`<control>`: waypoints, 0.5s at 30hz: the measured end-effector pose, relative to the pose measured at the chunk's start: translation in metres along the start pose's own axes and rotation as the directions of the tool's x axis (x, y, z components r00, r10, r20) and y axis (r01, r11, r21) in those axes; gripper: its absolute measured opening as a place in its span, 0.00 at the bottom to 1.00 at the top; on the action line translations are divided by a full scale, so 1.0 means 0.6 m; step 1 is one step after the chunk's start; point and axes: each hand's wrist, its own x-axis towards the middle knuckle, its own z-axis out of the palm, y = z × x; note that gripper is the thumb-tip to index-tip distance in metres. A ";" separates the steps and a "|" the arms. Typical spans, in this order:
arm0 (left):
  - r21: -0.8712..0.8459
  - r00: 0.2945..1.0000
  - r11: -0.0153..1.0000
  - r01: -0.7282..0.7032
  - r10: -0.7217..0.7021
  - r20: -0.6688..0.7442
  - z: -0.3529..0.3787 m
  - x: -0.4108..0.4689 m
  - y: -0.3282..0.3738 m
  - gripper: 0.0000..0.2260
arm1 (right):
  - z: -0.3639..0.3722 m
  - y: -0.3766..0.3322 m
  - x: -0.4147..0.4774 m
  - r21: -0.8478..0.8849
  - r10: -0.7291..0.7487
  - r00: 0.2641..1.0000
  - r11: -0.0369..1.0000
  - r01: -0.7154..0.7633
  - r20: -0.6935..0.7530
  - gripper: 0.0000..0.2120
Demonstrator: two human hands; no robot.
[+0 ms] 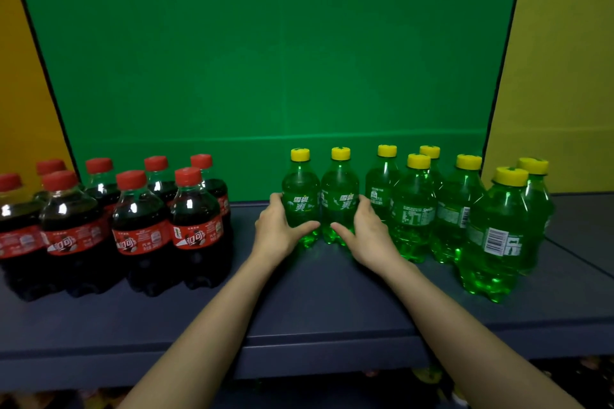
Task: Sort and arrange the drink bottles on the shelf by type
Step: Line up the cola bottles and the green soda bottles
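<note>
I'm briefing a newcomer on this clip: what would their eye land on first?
The bright green backdrop fills the rear. On the shelf, dark cola bottles with red caps cluster at left and green bottles with yellow caps at right. In the middle, the left hand and right hand clasp a green pair.

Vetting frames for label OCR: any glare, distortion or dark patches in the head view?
Head view: wide-angle distortion makes the green backdrop's side edges lean; white glare spots on the cola bottles and green bottles; cola bases merge into the dark shelf; left hand and right hand look sharp, no motion blur.
</note>
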 end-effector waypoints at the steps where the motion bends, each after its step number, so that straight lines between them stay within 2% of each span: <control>1: -0.006 1.000 1.000 -0.002 0.002 -0.001 0.001 0.002 -0.001 0.31 | 0.001 0.001 0.000 -0.005 -0.002 1.000 1.000 0.002 -0.004 0.35; 10: -0.032 1.000 0.999 -0.028 0.028 -0.002 0.005 0.006 -0.006 0.32 | 0.007 0.008 -0.004 0.009 -0.009 1.000 1.000 0.009 -0.028 0.35; 15: 0.047 0.977 0.987 -0.154 0.159 -0.140 -0.004 -0.014 0.003 0.31 | -0.010 0.021 -0.031 0.080 -0.063 0.995 0.994 0.069 -0.080 0.30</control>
